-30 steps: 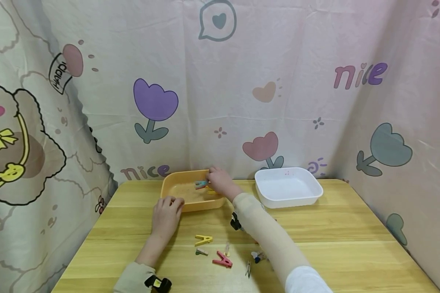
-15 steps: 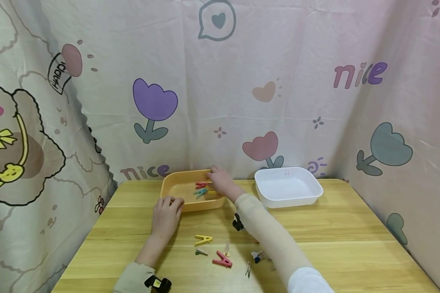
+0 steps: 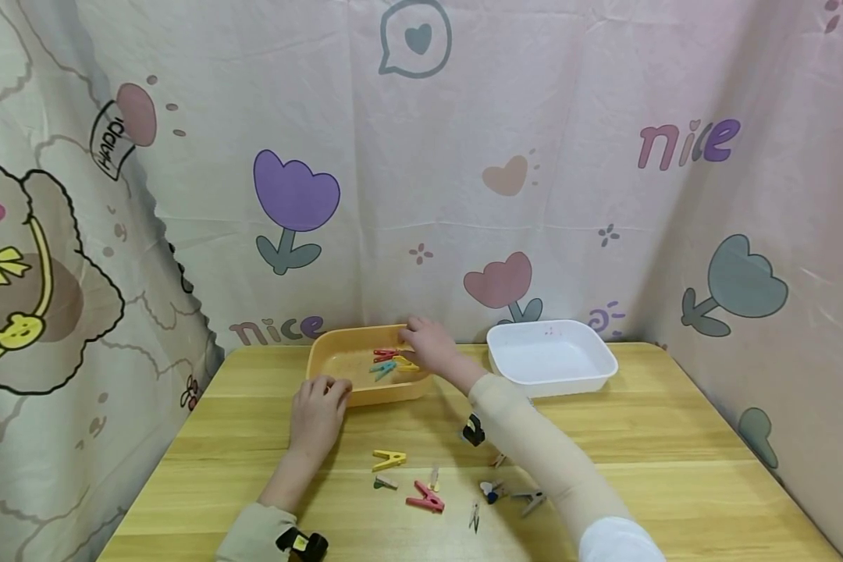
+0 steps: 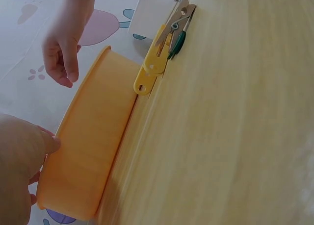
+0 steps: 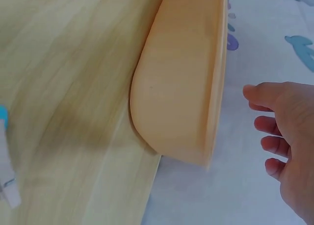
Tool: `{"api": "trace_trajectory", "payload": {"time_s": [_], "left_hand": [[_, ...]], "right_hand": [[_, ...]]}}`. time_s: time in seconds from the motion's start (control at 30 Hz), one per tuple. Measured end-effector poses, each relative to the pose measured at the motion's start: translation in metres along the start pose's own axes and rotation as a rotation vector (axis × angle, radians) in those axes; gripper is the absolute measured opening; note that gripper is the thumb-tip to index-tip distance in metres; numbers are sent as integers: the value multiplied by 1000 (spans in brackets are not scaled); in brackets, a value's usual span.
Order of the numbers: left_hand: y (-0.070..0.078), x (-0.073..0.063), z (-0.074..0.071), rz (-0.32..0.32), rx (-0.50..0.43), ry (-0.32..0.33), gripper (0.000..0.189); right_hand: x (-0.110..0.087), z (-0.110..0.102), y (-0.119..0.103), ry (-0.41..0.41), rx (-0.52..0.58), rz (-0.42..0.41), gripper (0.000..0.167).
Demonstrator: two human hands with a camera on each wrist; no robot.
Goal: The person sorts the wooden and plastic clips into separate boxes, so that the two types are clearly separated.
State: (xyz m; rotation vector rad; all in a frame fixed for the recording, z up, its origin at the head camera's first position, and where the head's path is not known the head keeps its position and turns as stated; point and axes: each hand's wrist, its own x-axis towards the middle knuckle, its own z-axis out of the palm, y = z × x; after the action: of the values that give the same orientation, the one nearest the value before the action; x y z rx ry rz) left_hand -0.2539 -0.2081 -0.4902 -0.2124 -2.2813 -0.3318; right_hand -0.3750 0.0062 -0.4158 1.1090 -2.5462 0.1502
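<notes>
My left hand (image 3: 316,417) pinches the near-left rim of an orange plastic basin (image 3: 386,396), thumb outside and fingers over the edge. Inside the basin lie a teal clothespin (image 3: 383,368), a red clothespin (image 3: 384,355) and a yellow clothespin (image 3: 406,364). Over the basin's right end hovers my right hand (image 3: 432,345). In the right wrist view its fingers (image 5: 272,145) are loosely bent, apart from the basin, with nothing between them. On the table nearer the person lie another yellow clothespin (image 3: 389,460), a pinkish-red clothespin (image 3: 426,497) and a wooden clip with green (image 3: 385,483).
A white plastic basin (image 3: 553,367) stands at the back right. More small clips, including a grey clothespin (image 3: 531,500) and a dark blue and white clip (image 3: 492,491), are scattered below the right forearm. A printed curtain (image 3: 407,172) hangs behind the wooden table (image 3: 674,437).
The red and teal clothespins now lie apart in the basin, let go by my right hand. That hand and forearm have shifted slightly right, uncovering the grey clothespin. My left hand stays put.
</notes>
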Motion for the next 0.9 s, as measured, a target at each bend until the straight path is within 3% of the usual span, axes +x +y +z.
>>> {"api": "trace_trajectory", "payload": {"time_s": [0.6,0.9], "left_hand": [[-1,0,1,-1,-8,1,14],[-1,0,2,-1,-6,9,15]], "right_hand": [[-35,-17,-19,33,-38,-228,19],[-55,-16,-37,41,-98,-288,19]]}}
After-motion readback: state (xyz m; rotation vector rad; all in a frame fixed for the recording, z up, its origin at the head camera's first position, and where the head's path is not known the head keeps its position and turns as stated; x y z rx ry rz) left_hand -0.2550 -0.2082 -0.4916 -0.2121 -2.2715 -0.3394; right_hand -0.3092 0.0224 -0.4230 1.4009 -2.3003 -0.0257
